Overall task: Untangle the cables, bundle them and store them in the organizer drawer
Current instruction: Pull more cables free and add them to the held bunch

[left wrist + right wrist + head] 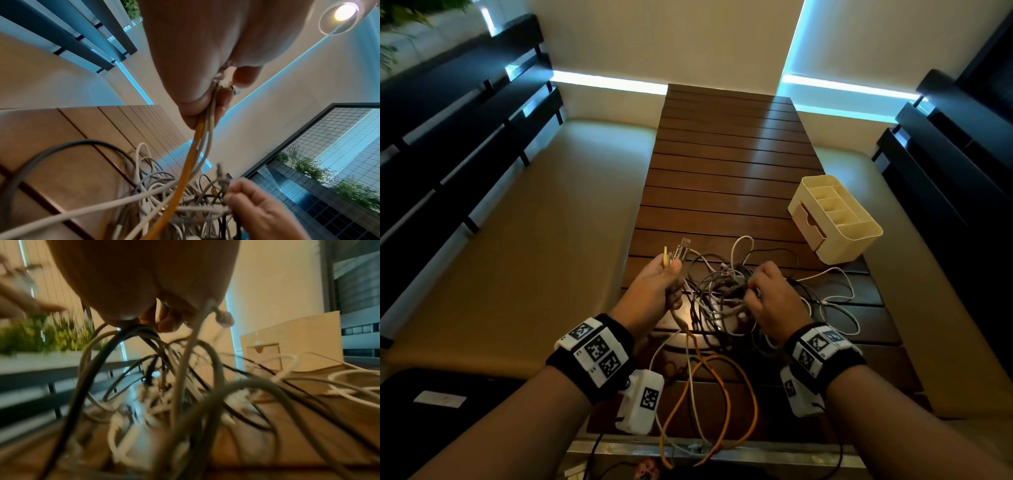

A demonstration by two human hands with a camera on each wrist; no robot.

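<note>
A tangle of white, grey and black cables (726, 294) lies on the near part of the slatted wooden table (729, 164). My left hand (659, 286) is raised at the table's left edge and grips a bunch of cable ends, their plugs (681, 250) sticking up above the fist. An orange cable (709, 387) hangs from that fist in a loop toward me; it also shows as the orange cable (191, 159) in the left wrist view. My right hand (767, 298) grips strands in the middle of the tangle (164, 378). The cream organizer (835, 219) stands at the right, its drawer (808, 222) closed.
Cushioned benches with dark slatted backs (448, 144) run along both sides of the table. A white cable loop (839, 301) trails right toward the table's edge. Cables hang over the near metal edge (688, 448). The far half of the table is bare wood.
</note>
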